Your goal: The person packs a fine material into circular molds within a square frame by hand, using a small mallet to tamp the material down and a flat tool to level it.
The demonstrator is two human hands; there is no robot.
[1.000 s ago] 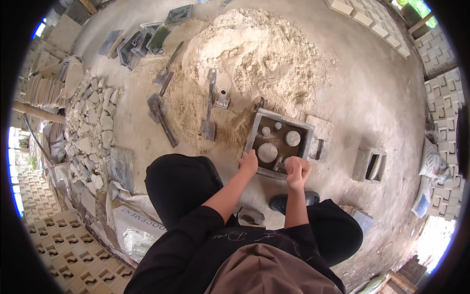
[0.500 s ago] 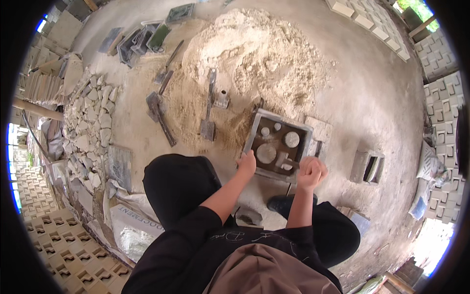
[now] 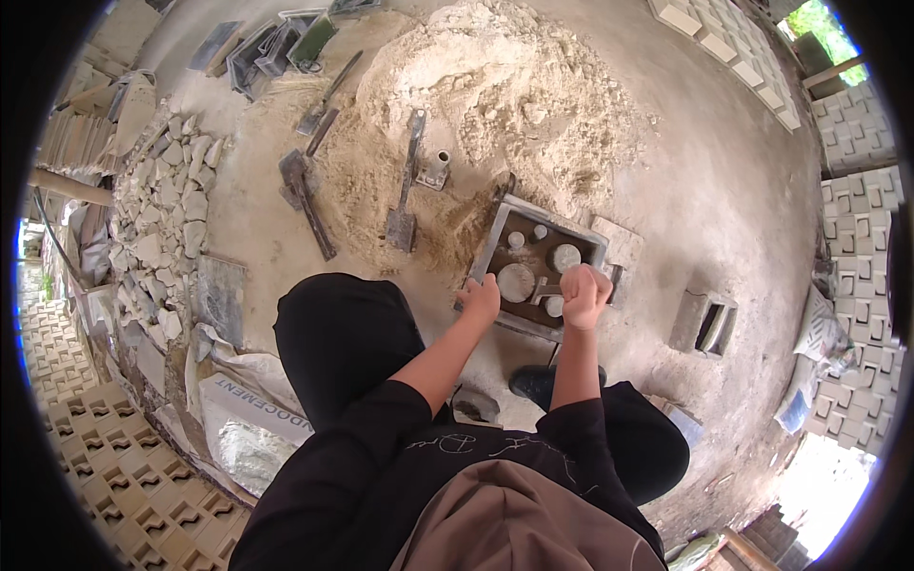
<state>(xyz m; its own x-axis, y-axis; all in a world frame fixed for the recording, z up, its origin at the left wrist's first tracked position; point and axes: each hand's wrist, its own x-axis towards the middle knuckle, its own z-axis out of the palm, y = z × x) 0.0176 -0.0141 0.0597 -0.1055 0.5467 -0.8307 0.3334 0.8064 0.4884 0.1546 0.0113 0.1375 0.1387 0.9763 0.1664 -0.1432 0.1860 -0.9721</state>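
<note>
On the ground ahead of me lies a square grey block mould (image 3: pixel 502 224). Inside it sit round pale pieces of several sizes, among them a large disc (image 3: pixel 516 283) and a thick cylinder (image 3: pixel 566 257). My left hand (image 3: pixel 481 299) grips the left wall of the mould near its close corner. Closed in a fist over the right side of the mould, my right hand (image 3: pixel 585 293) holds what looks like a small hammer (image 3: pixel 542 290). Its pale head points left, beside the large disc, and the fist hides most of the handle.
A heap of pale sandy powder (image 3: pixel 514 86) rises beyond the mould. To its left lie a shovel (image 3: pixel 402 228), a hoe-like tool (image 3: pixel 305 195) and a small metal mould with a tube (image 3: pixel 436 169). Broken stones (image 3: pixel 157 228) are piled left; a hollow block (image 3: pixel 703 324) stands right.
My right hand has shifted left over the mould, bringing the hammer with it. The left hand keeps its hold on the mould's left wall. The whole view has tilted slightly.
</note>
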